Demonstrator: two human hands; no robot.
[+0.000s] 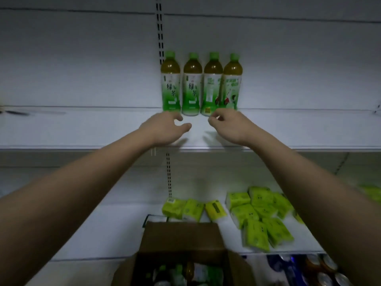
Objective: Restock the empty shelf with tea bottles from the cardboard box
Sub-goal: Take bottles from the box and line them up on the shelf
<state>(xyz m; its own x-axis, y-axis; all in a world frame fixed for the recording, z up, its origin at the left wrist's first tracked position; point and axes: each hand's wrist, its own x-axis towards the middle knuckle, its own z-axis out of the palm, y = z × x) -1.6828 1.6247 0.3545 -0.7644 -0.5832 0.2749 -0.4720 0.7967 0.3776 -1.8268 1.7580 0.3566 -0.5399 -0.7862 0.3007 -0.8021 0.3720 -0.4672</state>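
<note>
Several green-capped tea bottles (201, 83) stand upright in a row at the back of the white upper shelf (82, 129). My left hand (164, 129) hovers just in front of the left bottles, fingers apart and empty. In front of the right bottles is my right hand (228, 125), its fingers loosely curled and holding nothing. Neither hand touches a bottle. The open cardboard box (181, 240) sits at the bottom centre, with more bottles (185, 271) dimly visible inside.
Green tissue packs (259, 215) lie on the lower shelf at the right. Cans and dark bottles (321, 269) fill the bottom right corner. A slotted upright (159, 27) runs up the back wall beside the bottles. The upper shelf is bare to the left and right.
</note>
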